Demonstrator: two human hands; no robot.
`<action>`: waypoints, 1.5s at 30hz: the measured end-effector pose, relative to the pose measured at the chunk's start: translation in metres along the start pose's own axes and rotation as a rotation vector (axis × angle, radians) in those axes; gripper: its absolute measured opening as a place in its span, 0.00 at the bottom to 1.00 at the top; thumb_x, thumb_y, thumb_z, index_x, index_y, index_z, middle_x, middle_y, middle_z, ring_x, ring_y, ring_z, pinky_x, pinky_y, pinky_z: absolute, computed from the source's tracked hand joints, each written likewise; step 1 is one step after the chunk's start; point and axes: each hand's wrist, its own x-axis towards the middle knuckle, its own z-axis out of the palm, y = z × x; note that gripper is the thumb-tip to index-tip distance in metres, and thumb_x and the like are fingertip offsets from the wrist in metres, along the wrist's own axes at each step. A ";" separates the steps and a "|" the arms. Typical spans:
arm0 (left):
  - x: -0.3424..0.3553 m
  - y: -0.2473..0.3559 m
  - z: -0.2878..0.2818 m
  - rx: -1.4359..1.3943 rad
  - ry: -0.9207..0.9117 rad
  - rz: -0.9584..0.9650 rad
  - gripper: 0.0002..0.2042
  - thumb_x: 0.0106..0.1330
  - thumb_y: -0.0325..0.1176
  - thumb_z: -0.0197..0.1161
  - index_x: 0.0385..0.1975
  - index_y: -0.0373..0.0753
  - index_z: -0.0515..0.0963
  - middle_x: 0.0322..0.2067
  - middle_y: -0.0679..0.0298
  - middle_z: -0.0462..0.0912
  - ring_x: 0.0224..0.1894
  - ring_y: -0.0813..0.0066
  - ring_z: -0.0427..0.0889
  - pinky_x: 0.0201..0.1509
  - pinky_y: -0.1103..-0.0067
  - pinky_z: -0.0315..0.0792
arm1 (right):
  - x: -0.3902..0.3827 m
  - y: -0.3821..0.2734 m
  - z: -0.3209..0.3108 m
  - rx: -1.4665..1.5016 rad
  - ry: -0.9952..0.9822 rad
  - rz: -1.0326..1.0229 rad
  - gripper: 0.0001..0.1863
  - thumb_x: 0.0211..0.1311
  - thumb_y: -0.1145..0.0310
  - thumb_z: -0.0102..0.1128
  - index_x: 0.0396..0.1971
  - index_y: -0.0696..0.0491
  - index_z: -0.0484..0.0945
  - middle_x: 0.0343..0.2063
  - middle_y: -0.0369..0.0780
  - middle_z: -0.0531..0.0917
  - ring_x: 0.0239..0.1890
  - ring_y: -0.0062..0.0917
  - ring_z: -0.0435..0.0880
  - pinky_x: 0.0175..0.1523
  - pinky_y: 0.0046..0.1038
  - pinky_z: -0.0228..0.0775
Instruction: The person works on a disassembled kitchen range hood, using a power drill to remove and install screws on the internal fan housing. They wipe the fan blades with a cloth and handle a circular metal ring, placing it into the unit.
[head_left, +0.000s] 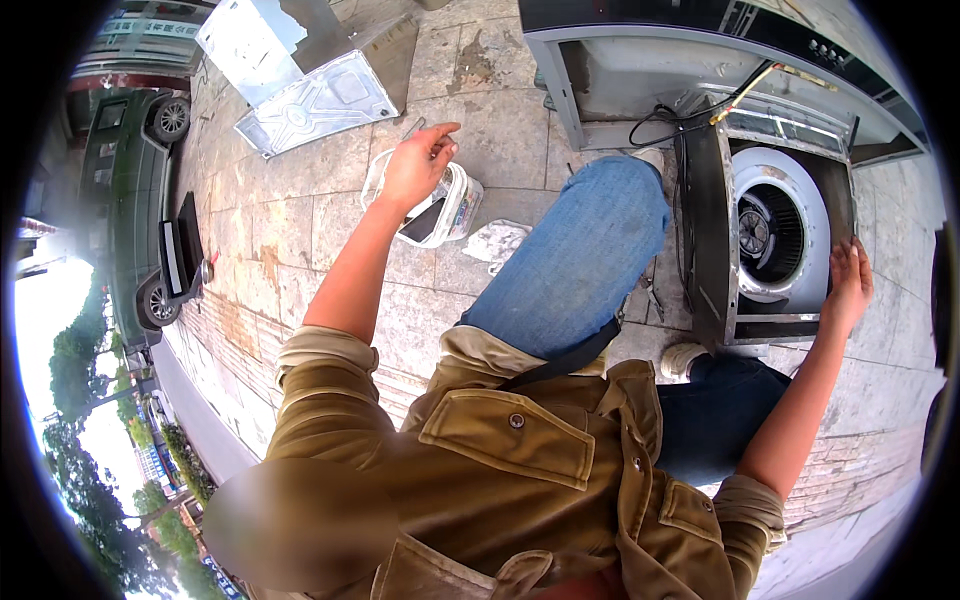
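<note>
On stone paving, the metal fan box sat at the person's right and the white bucket farther left, the right hand touching the box's edge, its grip impossible to judge, the left hand half-open, seemingly empty, over the bucket.

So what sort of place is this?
Outdoors, probably a paved roadside: there are stone paving slabs underfoot, a dark green vehicle off to the left, and trees beyond it.
</note>
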 end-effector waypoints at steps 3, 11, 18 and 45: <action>-0.075 -0.094 0.019 0.094 -0.048 -0.129 0.15 0.58 0.27 0.60 0.46 0.42 0.76 0.31 0.58 0.81 0.33 0.66 0.82 0.38 0.75 0.74 | -0.013 0.017 0.006 -0.072 -0.011 0.023 0.19 0.63 0.67 0.55 0.52 0.60 0.71 0.42 0.42 0.78 0.44 0.24 0.78 0.51 0.24 0.70; -0.141 -0.144 0.108 -0.080 -0.374 -0.108 0.12 0.58 0.32 0.58 0.42 0.41 0.77 0.35 0.54 0.80 0.38 0.55 0.79 0.42 0.66 0.72 | -0.076 0.027 0.014 -0.455 -0.080 -0.012 0.20 0.64 0.65 0.52 0.53 0.58 0.70 0.42 0.40 0.80 0.44 0.23 0.78 0.50 0.24 0.69; -0.150 -0.159 0.131 -0.103 -0.391 -0.057 0.14 0.58 0.30 0.58 0.45 0.41 0.75 0.31 0.59 0.80 0.37 0.58 0.78 0.41 0.68 0.72 | -0.099 0.048 0.046 -0.449 -0.087 -0.109 0.18 0.63 0.69 0.52 0.51 0.60 0.72 0.41 0.40 0.80 0.40 0.21 0.78 0.48 0.23 0.70; 0.340 -0.122 0.235 -0.386 -0.215 -0.278 0.42 0.46 0.53 0.67 0.59 0.34 0.60 0.47 0.45 0.75 0.50 0.50 0.75 0.53 0.67 0.69 | -0.142 0.096 0.233 -0.561 -0.549 0.120 0.08 0.59 0.77 0.52 0.37 0.63 0.76 0.35 0.43 0.80 0.39 0.25 0.77 0.46 0.25 0.68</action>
